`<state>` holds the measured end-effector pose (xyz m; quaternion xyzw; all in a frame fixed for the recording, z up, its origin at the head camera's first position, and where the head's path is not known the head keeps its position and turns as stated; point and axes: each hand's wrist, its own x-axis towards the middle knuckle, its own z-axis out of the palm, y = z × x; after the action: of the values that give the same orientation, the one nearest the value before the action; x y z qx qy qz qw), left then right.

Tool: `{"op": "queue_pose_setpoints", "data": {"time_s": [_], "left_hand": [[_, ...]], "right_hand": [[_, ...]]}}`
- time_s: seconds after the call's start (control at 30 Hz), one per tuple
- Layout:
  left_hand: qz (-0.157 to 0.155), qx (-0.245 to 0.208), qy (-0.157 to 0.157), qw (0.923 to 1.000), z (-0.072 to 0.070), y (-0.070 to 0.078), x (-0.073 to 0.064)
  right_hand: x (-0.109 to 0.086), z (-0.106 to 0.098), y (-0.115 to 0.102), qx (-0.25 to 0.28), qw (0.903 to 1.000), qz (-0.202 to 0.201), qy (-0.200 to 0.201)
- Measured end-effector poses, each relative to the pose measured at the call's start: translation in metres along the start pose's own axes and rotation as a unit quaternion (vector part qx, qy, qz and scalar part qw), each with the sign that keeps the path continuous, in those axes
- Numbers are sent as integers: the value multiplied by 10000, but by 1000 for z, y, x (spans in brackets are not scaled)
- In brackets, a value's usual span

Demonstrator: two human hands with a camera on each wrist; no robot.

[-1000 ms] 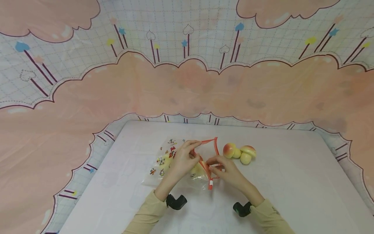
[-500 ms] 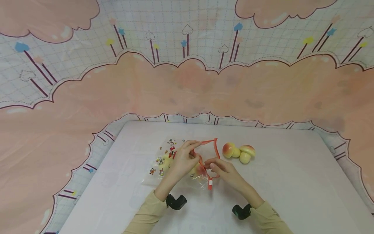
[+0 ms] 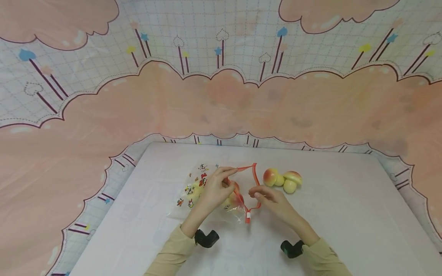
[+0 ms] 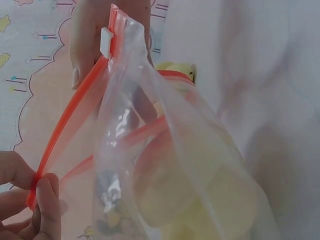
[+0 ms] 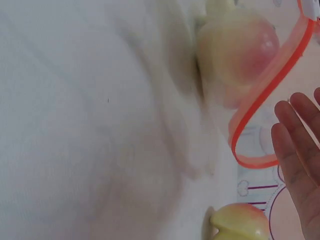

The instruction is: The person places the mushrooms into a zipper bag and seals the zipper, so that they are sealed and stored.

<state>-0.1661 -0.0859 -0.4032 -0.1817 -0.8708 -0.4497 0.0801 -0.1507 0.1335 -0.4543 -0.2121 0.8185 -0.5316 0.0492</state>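
A clear zip bag with small cartoon prints lies on the table, its orange-edged mouth spread toward the right. My left hand pinches one orange edge of the mouth; in the left wrist view, the thumb and fingers hold that strip. Inside the bag are yellow toy mushrooms with reddish caps, one just within the mouth. My right hand hovers at the mouth's right side with nothing in its fingers, which look extended in the right wrist view. A white slider sits at one zip end.
Two more toy mushrooms, one on the left and one on the right, lie just behind the right hand. The white table extends to both sides. A patterned cloth hangs behind it. Black curved pieces sit at both wrists.
My right hand has let go of a toy mushroom inside the bag's mouth and drawn back to the right. The left hand keeps its pinch on the edge.
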Motion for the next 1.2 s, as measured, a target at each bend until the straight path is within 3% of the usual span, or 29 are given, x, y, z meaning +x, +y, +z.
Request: {"op": "queue_pose_setpoints", "data": {"time_s": [0.6,1.2], "left_hand": [[-80,30,-14,10000,-1,-3,-1],[-232,53,-280,9993,-4,-4,0]], "right_hand": [[-16,-35,11,-445,9978,-93,472],[-28,-63,19,-865,9929,148,805]]}}
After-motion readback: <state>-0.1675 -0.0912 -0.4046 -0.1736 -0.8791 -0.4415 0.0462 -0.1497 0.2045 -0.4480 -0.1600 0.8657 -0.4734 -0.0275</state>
